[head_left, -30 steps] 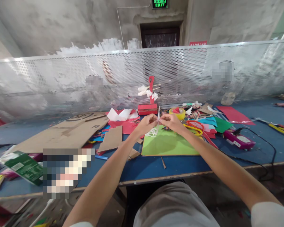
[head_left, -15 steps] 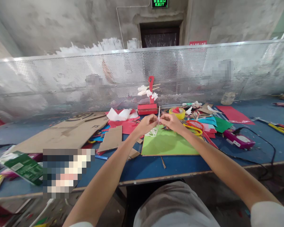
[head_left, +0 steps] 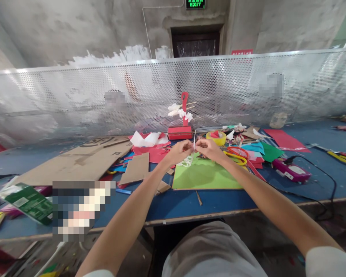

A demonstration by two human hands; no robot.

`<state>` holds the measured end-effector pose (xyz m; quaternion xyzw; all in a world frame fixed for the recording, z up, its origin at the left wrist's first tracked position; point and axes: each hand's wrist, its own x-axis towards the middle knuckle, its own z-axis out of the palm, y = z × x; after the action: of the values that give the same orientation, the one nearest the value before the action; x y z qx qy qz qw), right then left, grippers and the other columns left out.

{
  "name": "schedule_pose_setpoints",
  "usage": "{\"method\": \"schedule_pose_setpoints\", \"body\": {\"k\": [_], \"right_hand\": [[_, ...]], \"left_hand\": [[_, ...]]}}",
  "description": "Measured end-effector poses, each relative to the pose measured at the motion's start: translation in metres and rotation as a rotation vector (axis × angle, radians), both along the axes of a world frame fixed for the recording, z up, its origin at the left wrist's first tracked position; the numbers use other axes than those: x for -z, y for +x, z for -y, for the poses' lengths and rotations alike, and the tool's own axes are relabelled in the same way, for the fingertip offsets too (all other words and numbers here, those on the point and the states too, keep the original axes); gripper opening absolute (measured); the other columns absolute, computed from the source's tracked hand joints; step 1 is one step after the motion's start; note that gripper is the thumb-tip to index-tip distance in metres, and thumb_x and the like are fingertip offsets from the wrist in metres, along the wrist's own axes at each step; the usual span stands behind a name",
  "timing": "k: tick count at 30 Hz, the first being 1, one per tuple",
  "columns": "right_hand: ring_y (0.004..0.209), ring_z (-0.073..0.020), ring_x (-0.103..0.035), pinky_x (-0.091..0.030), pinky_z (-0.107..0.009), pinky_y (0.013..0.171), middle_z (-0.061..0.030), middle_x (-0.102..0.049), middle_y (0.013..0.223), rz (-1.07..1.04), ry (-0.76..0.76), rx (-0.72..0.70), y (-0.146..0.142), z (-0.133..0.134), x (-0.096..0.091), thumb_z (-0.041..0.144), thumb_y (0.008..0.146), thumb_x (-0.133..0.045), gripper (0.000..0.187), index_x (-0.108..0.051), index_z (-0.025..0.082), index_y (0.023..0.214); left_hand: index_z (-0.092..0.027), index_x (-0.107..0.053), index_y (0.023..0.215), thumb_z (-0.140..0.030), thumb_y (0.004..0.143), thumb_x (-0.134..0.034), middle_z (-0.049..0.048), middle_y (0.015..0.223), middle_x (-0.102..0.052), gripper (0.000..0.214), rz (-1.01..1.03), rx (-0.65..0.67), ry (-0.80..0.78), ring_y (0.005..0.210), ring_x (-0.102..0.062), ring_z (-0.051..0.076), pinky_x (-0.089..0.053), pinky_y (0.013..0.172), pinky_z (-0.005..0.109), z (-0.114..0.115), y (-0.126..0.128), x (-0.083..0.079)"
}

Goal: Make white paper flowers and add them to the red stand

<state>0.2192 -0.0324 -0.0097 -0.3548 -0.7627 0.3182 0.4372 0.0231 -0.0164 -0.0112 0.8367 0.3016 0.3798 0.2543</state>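
My left hand (head_left: 181, 151) and my right hand (head_left: 208, 148) are close together above a light-green sheet (head_left: 204, 175). Between their closed fingertips a thin white strip (head_left: 195, 135) stands nearly upright, pinched from both sides. Whether it is paper or cord I cannot make out. Just under the left fingers, loops of white string (head_left: 186, 161) lie on the green sheet's far left corner; a link with the strip is hidden by the fingers. Behind the hands stands a red box-like base (head_left: 180, 132) with a red upright (head_left: 184, 100) carrying white tufts (head_left: 181, 113).
Yellow tape (head_left: 223, 138) and scissors with yellow handles (head_left: 237, 157) lie right of my hands. Cardboard (head_left: 75, 161) covers the left side. A purple device (head_left: 291, 170) with a black cable sits at right. A perforated metal screen (head_left: 150, 92) closes the table's back.
Almost nothing differs. Both hands keep their place and their pinch, and the white strip's tip has shifted very slightly to the right.
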Motion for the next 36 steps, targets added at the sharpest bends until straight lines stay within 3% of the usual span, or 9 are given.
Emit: {"method": "schedule_pose_setpoints", "body": {"k": [11, 26, 36], "right_hand": [[0.047, -0.0087, -0.047, -0.036, -0.021, 0.043, -0.0017, -0.063, 0.068, 0.048, -0.003, 0.012, 0.0009, 0.0009, -0.0007, 0.037, 0.084, -0.057, 0.023, -0.062, 0.017, 0.077], [0.043, -0.007, -0.046, -0.034, -0.02, 0.043, 0.0016, -0.059, 0.063, 0.04, 0.03, -0.025, 0.0012, 0.0013, -0.0017, 0.028, 0.082, -0.057, 0.013, -0.059, 0.017, 0.074], [0.043, -0.0079, -0.046, -0.034, -0.021, 0.041, -0.0002, -0.061, 0.064, 0.046, -0.005, -0.025, 0.0021, 0.001, -0.0016, 0.035, 0.084, -0.057, 0.02, -0.062, 0.018, 0.076]], "left_hand": [[-0.016, -0.056, 0.083, -0.024, 0.083, -0.055, 0.0001, 0.074, -0.06, 0.008, -0.027, 0.007, 0.002, 0.066, -0.057, 0.012, -0.047, 0.067, 0.026, 0.0016, -0.0003, -0.0017], [-0.015, -0.056, 0.084, -0.025, 0.085, -0.054, 0.0008, 0.076, -0.061, 0.011, -0.058, 0.031, 0.012, 0.068, -0.055, 0.012, -0.043, 0.065, 0.025, 0.0073, 0.0002, -0.0069], [-0.015, -0.055, 0.082, -0.029, 0.087, -0.055, 0.0003, 0.075, -0.06, 0.014, -0.051, 0.035, 0.001, 0.067, -0.056, 0.012, -0.043, 0.063, 0.024, 0.008, -0.0004, -0.0074]]}}
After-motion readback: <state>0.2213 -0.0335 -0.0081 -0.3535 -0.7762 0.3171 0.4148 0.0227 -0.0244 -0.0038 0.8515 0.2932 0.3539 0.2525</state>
